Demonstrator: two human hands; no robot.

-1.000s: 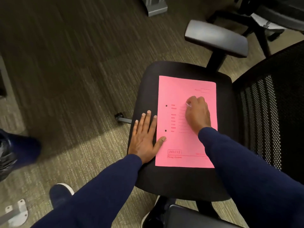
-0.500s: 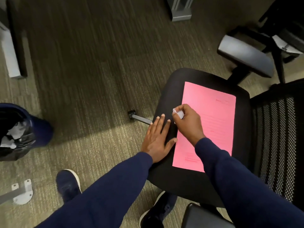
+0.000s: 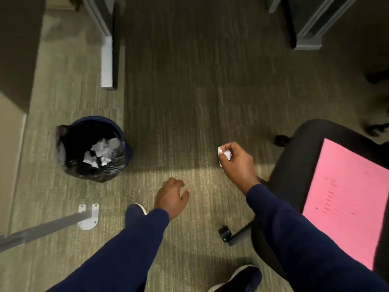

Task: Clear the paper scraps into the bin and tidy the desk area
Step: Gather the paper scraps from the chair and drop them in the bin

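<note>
Over the open carpet (image 3: 189,102) between the bin (image 3: 123,137) and the chair (image 3: 294,161) seat edge, the right hand (image 3: 235,163) pinches a white paper scrap (image 3: 224,153), well apart from the bin's rim. The left hand (image 3: 171,197) hangs loosely curled, holding nothing.

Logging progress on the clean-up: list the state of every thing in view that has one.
bin: upright, bag-lined, holding crumpled paper.
paper scrap: pinched in the right hand, over the carpet.
left hand: empty, fingers loosely curled.
pink folder: flat on the chair seat.
</note>
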